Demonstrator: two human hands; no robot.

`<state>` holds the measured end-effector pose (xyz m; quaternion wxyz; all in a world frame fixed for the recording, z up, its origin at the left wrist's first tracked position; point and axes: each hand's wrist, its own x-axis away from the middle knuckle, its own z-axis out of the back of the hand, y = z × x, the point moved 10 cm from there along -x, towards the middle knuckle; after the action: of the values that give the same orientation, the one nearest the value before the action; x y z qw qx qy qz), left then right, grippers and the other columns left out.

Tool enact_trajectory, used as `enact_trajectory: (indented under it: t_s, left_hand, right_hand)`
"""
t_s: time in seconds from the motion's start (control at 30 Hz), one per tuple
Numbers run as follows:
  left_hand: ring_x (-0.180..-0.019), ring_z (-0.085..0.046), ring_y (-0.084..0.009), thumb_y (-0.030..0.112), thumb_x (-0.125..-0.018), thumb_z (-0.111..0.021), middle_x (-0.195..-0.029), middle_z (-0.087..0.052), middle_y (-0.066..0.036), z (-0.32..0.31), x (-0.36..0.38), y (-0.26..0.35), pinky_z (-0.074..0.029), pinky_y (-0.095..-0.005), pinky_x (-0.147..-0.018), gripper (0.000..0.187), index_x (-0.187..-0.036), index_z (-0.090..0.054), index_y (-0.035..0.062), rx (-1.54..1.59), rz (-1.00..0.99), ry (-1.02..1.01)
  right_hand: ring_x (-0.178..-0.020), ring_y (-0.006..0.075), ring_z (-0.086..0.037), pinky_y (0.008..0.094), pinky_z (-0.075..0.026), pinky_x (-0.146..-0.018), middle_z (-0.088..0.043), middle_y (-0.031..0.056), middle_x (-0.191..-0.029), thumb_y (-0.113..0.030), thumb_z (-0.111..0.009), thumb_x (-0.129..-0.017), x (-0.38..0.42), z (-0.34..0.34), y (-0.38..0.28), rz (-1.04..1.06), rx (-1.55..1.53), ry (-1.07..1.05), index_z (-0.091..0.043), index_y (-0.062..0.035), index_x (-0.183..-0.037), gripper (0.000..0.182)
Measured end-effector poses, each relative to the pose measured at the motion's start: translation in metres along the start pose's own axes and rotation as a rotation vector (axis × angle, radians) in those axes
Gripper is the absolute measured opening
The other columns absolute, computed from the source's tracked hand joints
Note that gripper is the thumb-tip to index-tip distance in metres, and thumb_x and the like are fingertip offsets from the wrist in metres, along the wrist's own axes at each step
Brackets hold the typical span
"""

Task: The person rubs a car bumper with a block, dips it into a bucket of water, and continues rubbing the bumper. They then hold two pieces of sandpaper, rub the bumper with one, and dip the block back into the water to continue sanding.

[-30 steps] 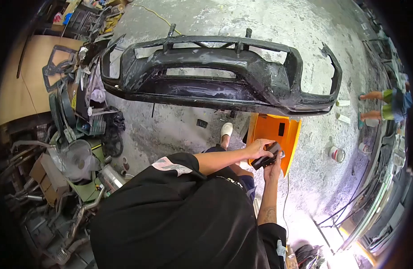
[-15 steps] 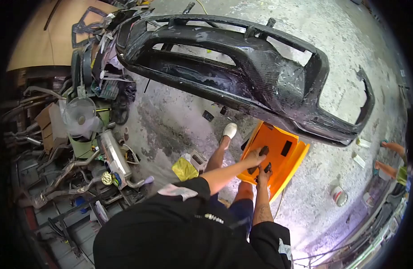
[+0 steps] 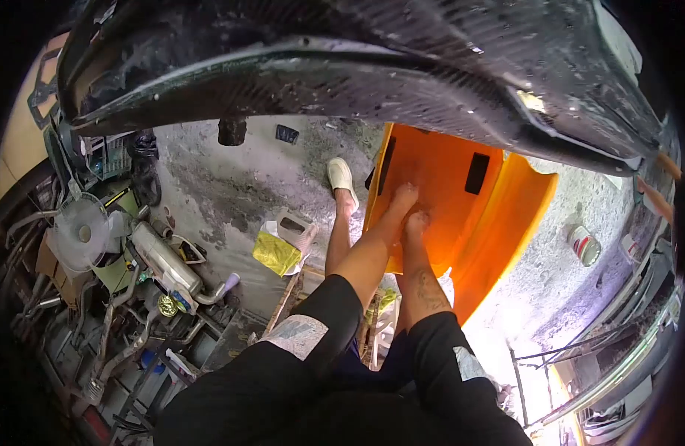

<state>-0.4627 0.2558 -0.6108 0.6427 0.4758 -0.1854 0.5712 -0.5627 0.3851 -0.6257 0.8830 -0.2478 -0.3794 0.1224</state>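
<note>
My left hand (image 3: 405, 196) is over the middle of an orange moulded panel (image 3: 450, 178), its fingers smeared by motion. Just below and to its right, my right hand (image 3: 417, 221) is over the same panel, equally blurred. Whether either hand touches the surface or holds something cannot be made out. Two dark rectangular areas (image 3: 477, 173) mark the panel, and its right side curves up into a raised flange. A large black bumper (image 3: 342, 85) with a carbon-weave look covers the panel's far end.
A dark brown block-like object (image 3: 232, 131) and a small black piece (image 3: 286, 134) are near the bumper's lower edge. Left are a fan (image 3: 83, 233), a silver muffler (image 3: 164, 256) and pipes. A yellow bag (image 3: 276, 253) is beside my leg; a can (image 3: 584, 245) is right.
My view has dropped closer, so the bumper fills the top. The dark block in my left hand is no longer visible there. A dark brown object now shows at left below the bumper.
</note>
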Motion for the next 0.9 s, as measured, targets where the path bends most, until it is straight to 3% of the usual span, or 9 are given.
enact_trajectory:
  t_s: [0.07, 0.1, 0.17, 0.27, 0.37, 0.43, 0.53, 0.67, 0.9]
  left_hand:
    - [-0.108, -0.067, -0.0465, 0.022, -0.105, -0.049, -0.122, -0.066, -0.033, -0.004, -0.001, -0.001, -0.055, -0.0520, -0.093, 0.034, -0.121, -0.070, -0.0001, -0.028, -0.005, 0.006]
    - [-0.108, -0.069, -0.0445, 0.022, -0.104, -0.051, -0.122, -0.067, -0.032, -0.002, 0.003, 0.002, -0.057, -0.0511, -0.090, 0.033, -0.118, -0.072, 0.0000, -0.058, -0.016, 0.014]
    - [-0.107, -0.072, -0.0404, 0.028, -0.104, -0.052, -0.114, -0.071, -0.029, 0.024, 0.025, -0.009, -0.059, -0.0513, -0.082, 0.038, -0.122, -0.069, -0.0007, 0.375, 0.097, 0.347]
    - [-0.110, -0.072, -0.0378, 0.039, -0.104, -0.055, -0.107, -0.072, -0.027, 0.152, 0.149, 0.030, -0.058, -0.0520, -0.083, 0.046, -0.126, -0.067, 0.0000, 0.844, -0.143, 0.603]
    - [-0.107, -0.069, -0.0437, 0.037, -0.105, -0.059, -0.116, -0.071, -0.026, 0.194, 0.214, 0.042, -0.055, -0.0470, -0.087, 0.041, -0.125, -0.068, 0.0023, 0.876, -0.063, 0.438]
    - [-0.107, -0.069, -0.0420, 0.041, -0.104, -0.062, -0.116, -0.071, -0.025, 0.220, 0.253, 0.039, -0.055, -0.0442, -0.089, 0.046, -0.132, -0.066, 0.0045, 0.845, -0.123, 0.528]
    - [-0.105, -0.069, -0.0176, 0.033, -0.106, -0.063, -0.116, -0.074, -0.009, 0.242, 0.288, 0.032, -0.055, -0.0327, -0.091, 0.042, -0.139, -0.064, 0.0053, 1.299, -0.211, 0.429]
    - [-0.106, -0.066, -0.0126, 0.025, -0.103, -0.069, -0.119, -0.071, -0.006, 0.343, 0.389, 0.056, -0.054, -0.0282, -0.093, 0.045, -0.140, -0.059, 0.0003, 1.431, -0.415, 0.364]
    - [-0.104, -0.068, -0.0134, 0.019, -0.098, -0.076, -0.119, -0.071, -0.008, 0.461, 0.473, -0.011, -0.056, -0.0289, -0.091, 0.051, -0.140, -0.055, -0.0013, 1.393, -0.536, 0.441]
  right_hand:
    - [-0.109, 0.0278, -0.066, 0.0381, -0.054, -0.096, -0.066, 0.0098, -0.130, -0.035, -0.054, -0.108, -0.005, -0.064, 0.064, -0.526, -0.692, -0.443, -0.045, -0.0049, -0.152, 0.054]
    - [-0.109, 0.0278, -0.066, 0.0381, -0.054, -0.096, -0.066, 0.0098, -0.130, -0.035, -0.054, -0.108, 0.019, -0.063, 0.045, -0.537, -0.685, -0.466, -0.045, -0.0049, -0.152, 0.054]
    - [-0.115, 0.0202, -0.062, 0.0344, -0.052, -0.099, -0.062, 0.0065, -0.134, -0.042, -0.055, -0.109, 0.061, -0.015, -0.075, -0.179, -0.717, -0.288, -0.044, -0.0059, -0.152, 0.057]
    - [-0.120, 0.0183, -0.058, 0.0333, -0.049, -0.102, -0.061, 0.0073, -0.135, -0.045, -0.057, -0.108, 0.156, 0.051, -0.209, -0.271, -0.440, -0.337, -0.040, -0.0059, -0.154, 0.063]
    - [-0.121, 0.0207, -0.059, 0.0352, -0.048, -0.105, -0.060, 0.0095, -0.136, -0.045, -0.054, -0.110, 0.154, 0.076, -0.182, -0.139, -0.450, -0.305, -0.043, -0.0042, -0.154, 0.061]
    - [-0.123, 0.0214, -0.058, 0.0358, -0.047, -0.107, -0.059, 0.0107, -0.139, -0.044, -0.051, -0.111, 0.205, 0.108, -0.261, 0.045, -0.523, -0.393, -0.046, -0.0027, -0.152, 0.058]
    - [-0.138, 0.0267, -0.049, 0.0388, -0.037, -0.119, -0.052, 0.0157, -0.150, -0.039, -0.036, -0.115, 0.240, 0.135, -0.339, 0.504, -0.391, -0.518, -0.049, 0.0018, -0.150, 0.056]
    - [-0.147, 0.0238, -0.041, 0.0365, -0.031, -0.122, -0.043, 0.0125, -0.160, -0.036, -0.039, -0.114, 0.346, 0.156, -0.447, 0.479, -0.407, -0.786, -0.041, -0.0070, -0.160, 0.055]
    - [-0.102, 0.0123, -0.062, 0.0263, -0.051, -0.089, -0.065, 0.0074, -0.117, -0.011, -0.067, -0.102, 0.444, 0.134, -0.526, 0.618, -0.389, -0.657, -0.043, -0.0029, -0.156, 0.060]
